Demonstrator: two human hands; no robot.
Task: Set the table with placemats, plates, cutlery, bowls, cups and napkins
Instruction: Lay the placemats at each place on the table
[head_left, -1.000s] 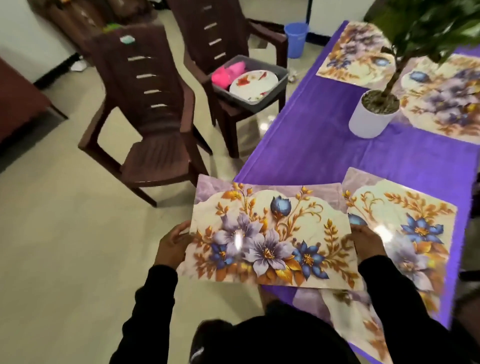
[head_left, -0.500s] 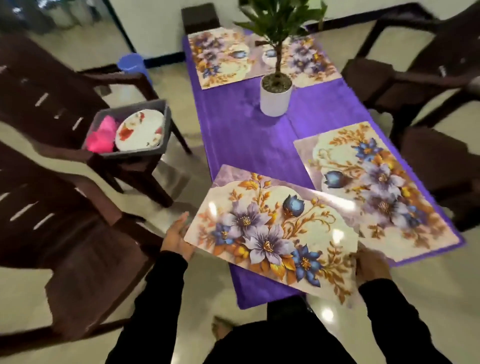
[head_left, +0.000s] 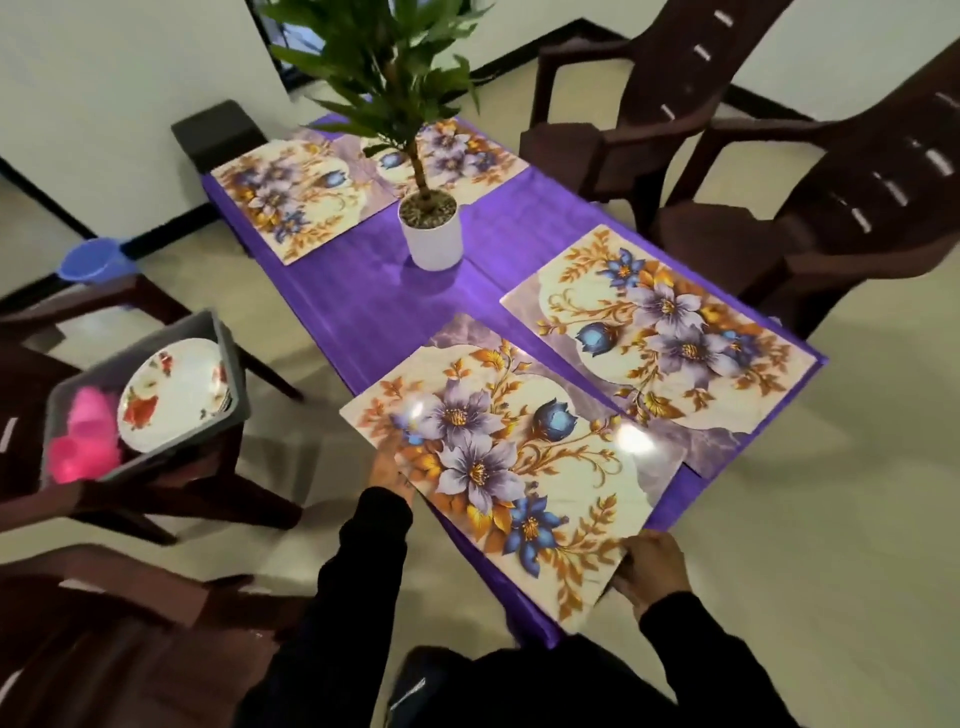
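1. Left hand (head_left: 387, 470) and right hand (head_left: 652, 569) each pinch an opposite short edge of the placemat (head_left: 511, 465).
2. It hangs over the tabletop's (head_left: 363, 306) near-left corner.
3. It looks thin, light, glossy and probably slippery; edge grips suit it.

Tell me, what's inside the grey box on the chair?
In the grey box are flowered white plates, stacked, and something bright pink, too blurry to name. Whatever lies under them is hidden.
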